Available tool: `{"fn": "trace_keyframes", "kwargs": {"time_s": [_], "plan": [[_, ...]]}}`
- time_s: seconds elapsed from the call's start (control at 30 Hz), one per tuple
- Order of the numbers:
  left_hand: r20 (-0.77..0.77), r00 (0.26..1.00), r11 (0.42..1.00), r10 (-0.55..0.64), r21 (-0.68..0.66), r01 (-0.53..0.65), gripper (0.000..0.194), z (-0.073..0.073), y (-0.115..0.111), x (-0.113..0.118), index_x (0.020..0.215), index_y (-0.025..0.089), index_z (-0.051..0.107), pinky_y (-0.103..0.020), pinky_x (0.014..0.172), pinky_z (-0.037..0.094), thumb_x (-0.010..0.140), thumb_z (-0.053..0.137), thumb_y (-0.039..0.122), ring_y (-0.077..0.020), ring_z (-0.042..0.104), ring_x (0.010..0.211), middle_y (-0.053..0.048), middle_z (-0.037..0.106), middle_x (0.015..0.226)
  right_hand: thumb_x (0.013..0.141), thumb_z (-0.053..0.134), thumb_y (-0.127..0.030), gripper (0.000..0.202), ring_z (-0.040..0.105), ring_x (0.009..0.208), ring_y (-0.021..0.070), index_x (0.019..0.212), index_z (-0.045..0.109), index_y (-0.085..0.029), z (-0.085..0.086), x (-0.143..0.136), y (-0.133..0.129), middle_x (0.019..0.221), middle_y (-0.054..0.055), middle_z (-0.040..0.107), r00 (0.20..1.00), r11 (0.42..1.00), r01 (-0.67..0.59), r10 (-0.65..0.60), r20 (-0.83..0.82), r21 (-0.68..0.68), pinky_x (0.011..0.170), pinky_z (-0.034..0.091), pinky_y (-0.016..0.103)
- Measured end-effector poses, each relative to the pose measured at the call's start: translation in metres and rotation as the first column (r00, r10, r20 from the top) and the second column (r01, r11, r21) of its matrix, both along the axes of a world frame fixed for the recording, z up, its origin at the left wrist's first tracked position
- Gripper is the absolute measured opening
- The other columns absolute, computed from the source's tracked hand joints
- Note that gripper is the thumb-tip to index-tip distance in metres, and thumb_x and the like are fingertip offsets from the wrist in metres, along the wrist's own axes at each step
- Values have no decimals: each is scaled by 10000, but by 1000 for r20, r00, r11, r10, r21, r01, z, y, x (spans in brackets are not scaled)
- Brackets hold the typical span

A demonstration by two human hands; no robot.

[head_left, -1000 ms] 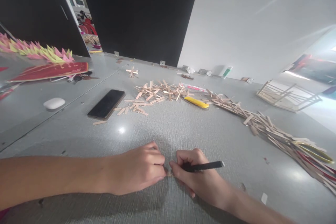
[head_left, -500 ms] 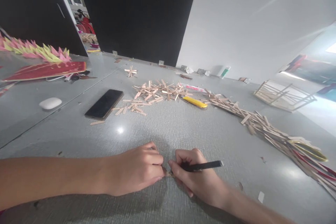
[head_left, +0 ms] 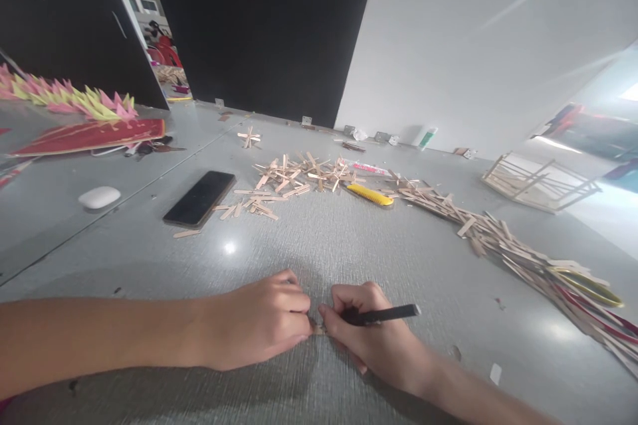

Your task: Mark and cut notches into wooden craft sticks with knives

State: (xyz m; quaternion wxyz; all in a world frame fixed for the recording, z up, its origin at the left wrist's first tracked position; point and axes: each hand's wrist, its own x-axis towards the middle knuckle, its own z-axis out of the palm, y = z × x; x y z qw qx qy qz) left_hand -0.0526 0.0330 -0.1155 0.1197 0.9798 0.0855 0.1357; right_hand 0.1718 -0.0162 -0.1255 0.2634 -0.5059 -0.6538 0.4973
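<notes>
My left hand [head_left: 272, 322] rests on the grey table [head_left: 279, 252] with its fingers curled and pressed together. Its fingertips pinch a small piece of wooden craft stick [head_left: 319, 330], mostly covered by the fingers. Close beside it on the right, my right hand [head_left: 371, 332] grips a slim black pen [head_left: 393, 313] in a writing hold. The pen's pale end points right; its tip, down by the wooden piece, is hidden behind the fingers, so I cannot tell whether it touches.
Ahead lie loose craft sticks [head_left: 284, 176], a yellow cutter [head_left: 369, 194] and a black phone [head_left: 199, 199]. A white case [head_left: 100, 198] sits left. Rightward stretches a long stick pile [head_left: 478, 229] with yellow-handled scissors [head_left: 585, 285]; behind it stands a wooden stick frame [head_left: 541, 182].
Both hands keep almost the same place and hold; the pen and right fingers have shifted very slightly left. The camera view has moved a little.
</notes>
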Motion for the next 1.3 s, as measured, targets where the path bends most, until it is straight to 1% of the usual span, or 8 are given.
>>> {"fn": "trace_keyframes", "kwargs": {"time_s": [0.37,0.6,0.77,1.0,1.07,1.13,1.23,1.3], "plan": [[7,1000,1000,16,2,-16,252,-2,-1,-1,900,174,690,-333,838,464,1041,490,113,-182,566,714,-22,640,786,947,553,-262,432,406,295,69,587,313,-258,5,-1,-1,382,-97,377,999,1000,0,-1,48,21,339,232,192],[-3,1000,1000,16,11,-16,242,-1,-1,0,885,170,689,-330,808,461,1033,506,114,-176,543,692,-14,620,772,953,552,-284,421,420,307,65,596,332,-253,2,1,-1,414,-82,425,1000,1000,10,-10,14,8,340,247,186],[-6,1000,1000,26,17,-26,250,1,-2,0,876,176,683,-327,803,460,1037,503,116,-169,528,674,-8,609,765,993,516,-356,404,434,314,71,627,381,-250,0,3,-2,434,-69,463,1000,1000,2,-2,-24,-14,342,262,188],[-7,999,999,34,11,-34,227,1,-5,0,890,182,669,-330,809,454,1037,511,113,-180,554,707,-14,626,782,975,583,-390,423,429,321,72,624,395,-244,0,2,-3,444,-55,495,999,999,32,-32,-25,-9,363,270,204],[7,997,997,74,-37,-73,194,0,-11,0,882,182,657,-334,817,446,1023,542,117,-186,575,735,-21,649,807,961,622,-399,418,423,346,78,635,413,-242,2,2,-4,430,-59,486,998,999,52,-52,-31,4,392,293,217],[8,992,979,124,-164,-121,121,1,-18,0,869,190,639,-323,838,442,975,635,131,-179,595,750,-3,661,806,960,635,-420,400,418,389,86,656,455,-234,3,2,-6,440,-53,498,995,995,93,-91,-47,21,422,314,229],[-5,992,924,130,-363,-123,152,4,-22,0,889,202,619,-290,851,447,900,763,158,-148,612,735,44,660,778,978,621,-482,396,452,453,97,700,522,-217,2,5,-9,510,-26,557,978,980,190,-184,-99,52,462,369,240],[16,996,935,85,-348,-74,112,8,-17,-1,947,195,629,-306,870,461,939,741,195,-165,638,799,14,697,854,981,626,-517,399,452,459,93,735,541,-215,1,7,-9,526,-36,549,955,959,275,-263,-140,69,459,379,235]]}}
